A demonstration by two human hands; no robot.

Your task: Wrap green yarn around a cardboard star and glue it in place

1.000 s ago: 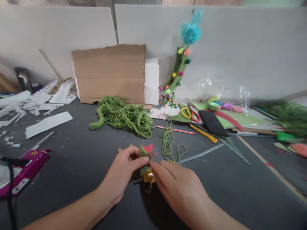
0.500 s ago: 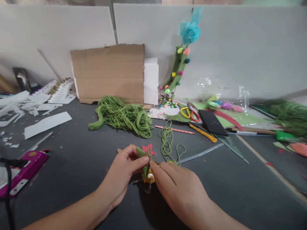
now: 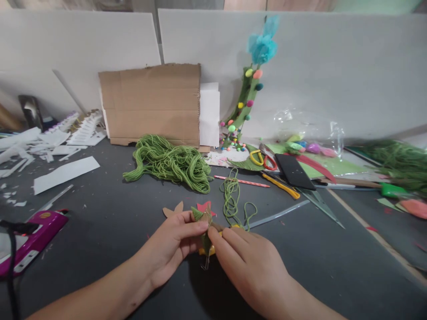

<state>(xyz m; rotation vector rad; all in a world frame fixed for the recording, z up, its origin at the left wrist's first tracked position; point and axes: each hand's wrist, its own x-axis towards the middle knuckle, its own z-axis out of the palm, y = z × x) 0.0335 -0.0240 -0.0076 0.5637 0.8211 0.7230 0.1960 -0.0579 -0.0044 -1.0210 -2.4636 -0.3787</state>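
Note:
My left hand (image 3: pixel 173 246) pinches a small green leaf-shaped craft piece (image 3: pixel 202 218) between thumb and fingers, low in the middle of the dark table. My right hand (image 3: pixel 248 262) meets it from the right, its fingertips pressed on the same piece. Under both hands lies a yellow object (image 3: pixel 207 251) with a thin wire sticking out. A red paper star (image 3: pixel 204 207) and a brown cardboard cut-out (image 3: pixel 172 210) lie just behind the hands. A short loop of green yarn (image 3: pixel 233 198) lies beside my right hand.
A big tangle of green yarn (image 3: pixel 170 163) lies in front of a cardboard sheet (image 3: pixel 151 104). A pink glue gun (image 3: pixel 31 238) is at the left edge. Scissors (image 3: pixel 263 159), a pencil (image 3: pixel 242 181), a yellow cutter (image 3: pixel 282 185) and a phone (image 3: pixel 293 171) lie right of centre.
Both hands have drawn slightly nearer to me with the green piece, uncovering the brown cut-out behind them. The piece has turned between the fingers.

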